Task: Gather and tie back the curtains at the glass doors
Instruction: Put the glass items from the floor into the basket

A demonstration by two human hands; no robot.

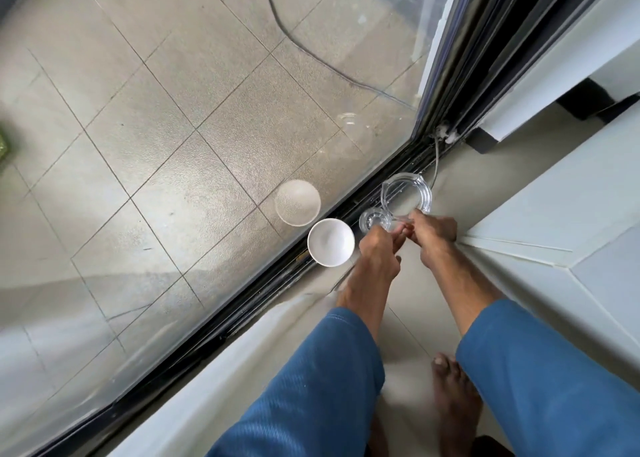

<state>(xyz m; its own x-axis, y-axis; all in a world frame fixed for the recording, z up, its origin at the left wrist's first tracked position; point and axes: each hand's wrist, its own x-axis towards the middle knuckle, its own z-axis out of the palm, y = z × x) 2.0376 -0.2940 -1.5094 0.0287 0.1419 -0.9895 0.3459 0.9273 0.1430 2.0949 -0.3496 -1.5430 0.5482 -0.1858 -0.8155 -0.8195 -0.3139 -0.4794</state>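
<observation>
Sleeves: blue ribbed cloth sleeves (pixel 311 387) on both arms, nearest to the camera; a bare foot (pixel 457 397) stands on the pale floor between them.
Left hand: the left hand (pixel 379 254) is low by the door track, its fingers (pixel 398 238) curled toward the right hand. I cannot tell if they pinch something.
Right hand: the right hand (pixel 434 236) has its fingers wrapped around the clear handle of the glass jug (pixel 407 193), as far as it shows.
Vessels: the jug is round and transparent with a spout. A small glass (pixel 373 220) stands just beside it, and a white bowl (pixel 330 242), smooth and matt, stands near. All are on the floor, close to the track.
Glass door: the glass door (pixel 173 145) is shut and shiny and mirrors the bowl. Behind it lie rough grey tiles and a dark cable (pixel 311 48).
Door track: the door track (pixel 277 283) is black metal with long grooves.
Curtains: none shows plainly. A pale strip (pixel 207 380) runs along the track, but I cannot tell if it is fabric.
Progress: by my judgement the gathering and tying are not yet begun. The hands are busy with the vessels, so all of the task is left.
</observation>
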